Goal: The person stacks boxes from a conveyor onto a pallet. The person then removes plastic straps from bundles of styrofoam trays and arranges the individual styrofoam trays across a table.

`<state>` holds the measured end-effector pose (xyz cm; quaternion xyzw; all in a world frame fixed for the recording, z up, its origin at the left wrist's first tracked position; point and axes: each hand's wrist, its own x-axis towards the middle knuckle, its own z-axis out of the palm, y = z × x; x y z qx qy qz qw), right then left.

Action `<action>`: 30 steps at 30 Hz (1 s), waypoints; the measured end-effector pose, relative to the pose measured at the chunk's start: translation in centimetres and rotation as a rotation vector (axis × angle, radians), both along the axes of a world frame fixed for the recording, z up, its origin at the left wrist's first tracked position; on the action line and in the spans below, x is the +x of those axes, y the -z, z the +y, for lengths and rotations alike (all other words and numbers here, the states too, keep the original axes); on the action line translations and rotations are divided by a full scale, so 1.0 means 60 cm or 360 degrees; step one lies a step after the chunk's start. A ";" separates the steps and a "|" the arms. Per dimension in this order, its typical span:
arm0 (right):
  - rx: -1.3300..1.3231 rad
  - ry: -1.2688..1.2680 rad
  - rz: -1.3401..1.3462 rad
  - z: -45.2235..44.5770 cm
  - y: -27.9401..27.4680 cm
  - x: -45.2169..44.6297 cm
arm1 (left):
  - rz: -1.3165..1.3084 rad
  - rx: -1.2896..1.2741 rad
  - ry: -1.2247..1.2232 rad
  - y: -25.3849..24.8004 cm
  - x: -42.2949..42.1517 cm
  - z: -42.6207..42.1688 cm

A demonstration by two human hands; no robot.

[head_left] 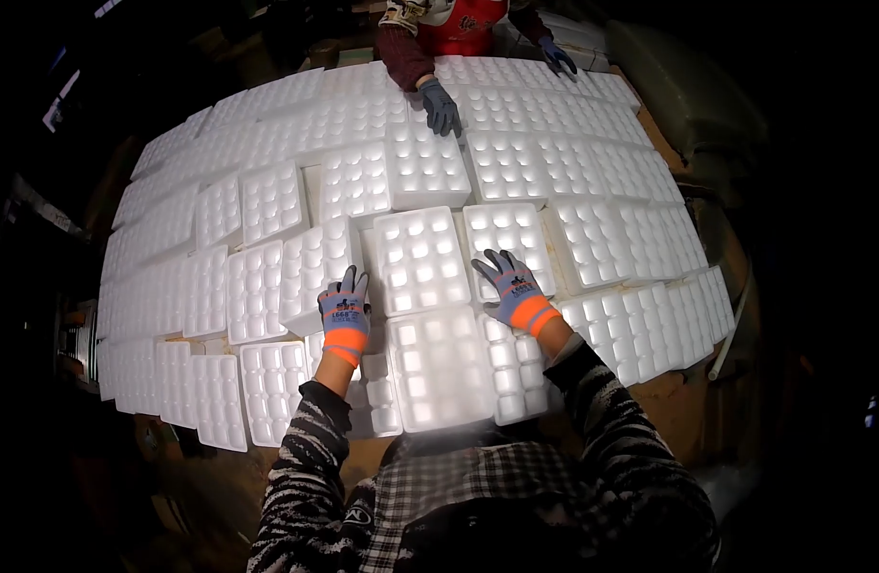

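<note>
My left hand, in a grey glove with an orange cuff, rests with fingers apart at the near right edge of a white foam tray with rounded hollows. My right hand, gloved alike, lies spread on the left part of another foam tray. Between the hands sits a raised foam tray, touched by neither as far as I can tell. Closer to my body is one more foam tray, partly washed out by glare.
Rows of similar foam trays cover the wide table. Across it a person in a red apron has one gloved hand on a tray and another gloved hand near the far edge. A pale rod stands at the right.
</note>
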<state>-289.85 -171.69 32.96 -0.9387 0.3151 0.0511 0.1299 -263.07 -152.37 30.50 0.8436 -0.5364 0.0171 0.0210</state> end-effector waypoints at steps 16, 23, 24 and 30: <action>-0.0469 0.0536 -0.0677 -0.005 0.041 -0.284 | 0.0772 -0.0237 0.0575 0.010 -0.182 0.147; -0.0570 0.1082 -0.0209 0.060 0.189 -0.523 | 0.0532 0.0242 0.0845 0.107 -0.234 0.205; -0.0586 0.1134 -0.0147 0.073 0.199 -0.521 | 0.0477 0.0207 0.0902 0.111 -0.232 0.200; -0.0346 0.1370 -0.1148 0.041 0.236 -0.534 | 0.0399 0.0023 0.0871 0.125 -0.223 0.199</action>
